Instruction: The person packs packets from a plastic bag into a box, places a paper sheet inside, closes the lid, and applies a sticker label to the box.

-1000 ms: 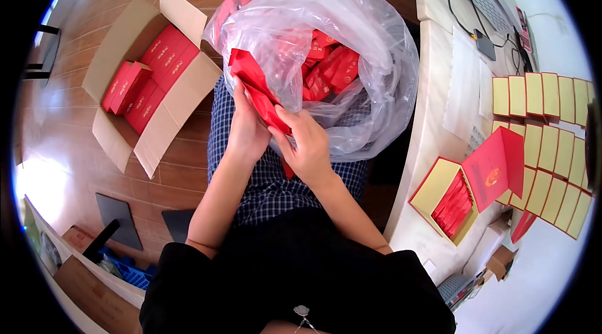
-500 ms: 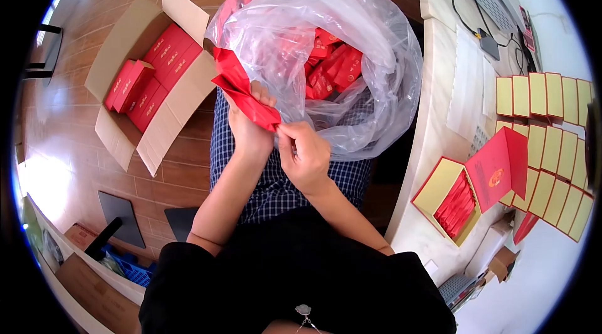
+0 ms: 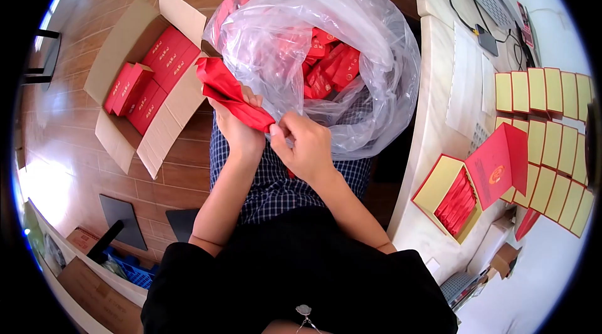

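The L hand [image 3: 237, 130] is wrapped round the red packets [image 3: 227, 91], palm under, fingertips showing along the far edge; count n/a, since the layers overlap. The R hand [image 3: 308, 146] has its thumb tip at the packets' near R corner, though whether thumb & finger are actually pinching there can't be told. The packets sit slantwise across the L grip, approx. over the gap betw. the carton [image 3: 164, 130] to its left and the clear plastic bag [image 3: 382, 33] to its right; their far end sticks out past the L fingers, up & left, and looks loose and creased. Prob. v. light, thin & floppy, w/ a glossy skin that may slide layer on layer, so a hard squeeze would likely crease them or pop a seam. Best hold: flat across the middle w/ the L palm as support, plus a soft thumb-&-finger hold on the near edge, i.e. where the R thumb is; the unsupported far end would prob. flop if lifted alone. Beyond the grip, to the R, similar packets [image 3: 332, 72] lie in the bag; farther R, more stand packed in an open gift box [image 3: 436, 178].
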Tool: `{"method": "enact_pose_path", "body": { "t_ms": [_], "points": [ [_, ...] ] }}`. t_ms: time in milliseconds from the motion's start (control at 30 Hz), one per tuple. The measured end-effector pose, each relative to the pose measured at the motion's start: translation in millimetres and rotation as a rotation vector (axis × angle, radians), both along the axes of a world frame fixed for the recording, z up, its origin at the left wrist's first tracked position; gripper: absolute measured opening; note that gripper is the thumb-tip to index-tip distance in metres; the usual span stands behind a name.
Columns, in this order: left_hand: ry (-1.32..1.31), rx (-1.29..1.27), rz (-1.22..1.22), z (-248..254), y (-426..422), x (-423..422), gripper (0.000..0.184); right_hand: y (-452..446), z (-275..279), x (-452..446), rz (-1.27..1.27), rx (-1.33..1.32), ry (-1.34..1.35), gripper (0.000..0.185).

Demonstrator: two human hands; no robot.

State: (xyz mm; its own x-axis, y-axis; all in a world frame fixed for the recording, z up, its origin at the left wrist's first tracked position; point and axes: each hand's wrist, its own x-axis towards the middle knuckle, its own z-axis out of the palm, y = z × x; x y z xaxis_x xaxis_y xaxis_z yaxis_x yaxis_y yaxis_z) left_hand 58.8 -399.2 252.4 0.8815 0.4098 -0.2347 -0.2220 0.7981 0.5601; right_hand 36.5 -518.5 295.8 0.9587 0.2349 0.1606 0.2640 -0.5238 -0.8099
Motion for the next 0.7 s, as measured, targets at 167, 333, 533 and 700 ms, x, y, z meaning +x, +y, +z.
{"method": "enact_pose_path", "body": {
  "t_ms": [167, 333, 533, 700],
  "points": [
    [0.087, 0.194, 0.035, 9.4, -6.8, -3.3, 0.053, 9.2, -6.2, -5.7, -0.015, -0.013, 0.093, 0.03],
    [0.051, 0.23, 0.075, 9.9, -5.6, -3.1, 0.053, 15.9, -14.6, -18.7, -0.107, 0.395, 0.554, 0.045],
    [0.014, 0.34, 0.08, 8.0, -8.3, -4.4, 0.053, 25.9, -4.3, -15.8, -0.123, 0.068, 0.28, 0.049],
    [-0.032, 0.314, 0.063, 5.7, -5.8, -6.0, 0.05, 27.6, -11.5, -18.4, -0.126, 0.058, 0.186, 0.04]
  ]
}}
